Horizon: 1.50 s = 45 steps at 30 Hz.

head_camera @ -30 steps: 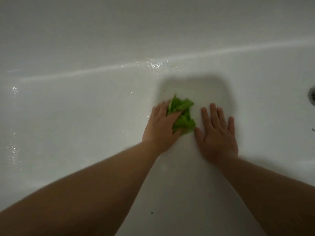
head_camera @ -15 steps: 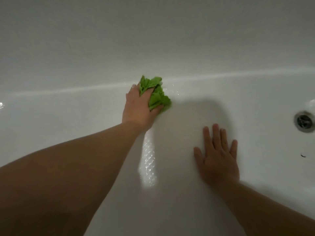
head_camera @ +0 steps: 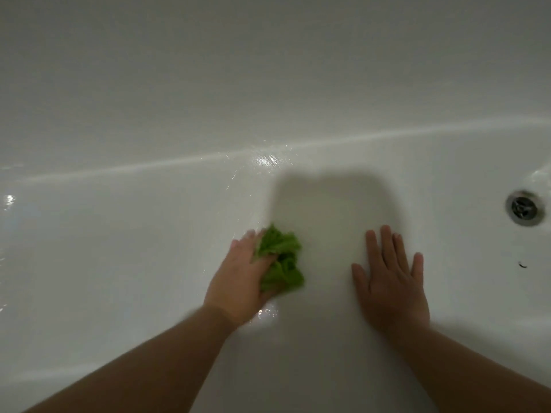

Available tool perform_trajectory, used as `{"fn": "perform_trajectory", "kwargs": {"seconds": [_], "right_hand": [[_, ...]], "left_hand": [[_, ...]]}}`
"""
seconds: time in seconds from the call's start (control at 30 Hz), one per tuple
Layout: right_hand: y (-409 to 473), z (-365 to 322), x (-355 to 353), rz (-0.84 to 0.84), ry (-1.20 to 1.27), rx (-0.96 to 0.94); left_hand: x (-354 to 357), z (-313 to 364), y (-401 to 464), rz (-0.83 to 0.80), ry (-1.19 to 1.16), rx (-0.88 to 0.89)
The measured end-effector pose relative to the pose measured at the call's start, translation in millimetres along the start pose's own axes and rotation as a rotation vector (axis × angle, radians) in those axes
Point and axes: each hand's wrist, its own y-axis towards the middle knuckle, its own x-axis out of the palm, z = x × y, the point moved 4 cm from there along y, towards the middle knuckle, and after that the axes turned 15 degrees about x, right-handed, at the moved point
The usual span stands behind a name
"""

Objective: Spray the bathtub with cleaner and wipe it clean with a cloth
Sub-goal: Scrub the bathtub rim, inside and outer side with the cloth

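Bathtub (head_camera: 149,234): white and wet, shiny in spots.
Drain (head_camera: 524,207): far right on the tub floor.
Green cloth (head_camera: 281,260): bunched up on the tub floor, well left of the drain.
Left hand (head_camera: 241,281): fingers curl over the cloth and press it down.
Right hand (head_camera: 390,281): flat, fingers spread, holds nothing, between cloth and drain.
Do it well: I think press firmly, rub in long strokes, and cover every wet spot.

Crumpled green cloth (head_camera: 281,263) on wet white bathtub (head_camera: 119,248) floor.
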Motion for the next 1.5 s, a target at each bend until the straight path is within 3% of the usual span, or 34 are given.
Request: {"fn": "perform_trajectory", "kwargs": {"seconds": [0.13, 0.2, 0.3, 0.37, 0.47, 0.67, 0.8, 1.03, 1.13, 1.23, 1.5], "right_hand": [[6, -2, 0, 0.009, -0.002, -0.001], [14, -2, -1, 0.018, -0.005, 0.0], [22, -4, -2, 0.044, -0.001, -0.006], [24, -3, -2, 0.038, 0.013, -0.003], [23, 1, -4, 0.016, 0.035, -0.016], [1, 29, -4, -0.012, 0.003, 0.0], [0, 38, -6, -0.041, -0.024, 0.0], [4, 33, -2, -0.022, -0.035, 0.012], [12, 32, -1, -0.003, -0.029, -0.002], [21, 36, -6, -0.003, -0.023, -0.042], [26, 48, -12, -0.03, 0.009, -0.079]], "left_hand": [[-42, -62, 48, 0.243, 0.044, -0.388], [-57, -69, 85, 0.321, 0.026, -0.44], [-56, -53, 125, 0.285, -0.008, -0.322], [-38, -31, 125, 0.155, -0.017, -0.164], [1, 10, 81, -0.037, -0.012, 0.075], [34, 62, -43, -0.18, -0.124, 0.269], [20, 27, -25, -0.188, -0.023, 0.253], [-38, -33, 145, 0.14, 0.079, -0.09], [-35, -19, 190, 0.165, 0.08, -0.112], [-13, 6, 176, 0.099, 0.071, -0.029], [37, 62, 40, -0.099, -0.066, 0.219]]}}
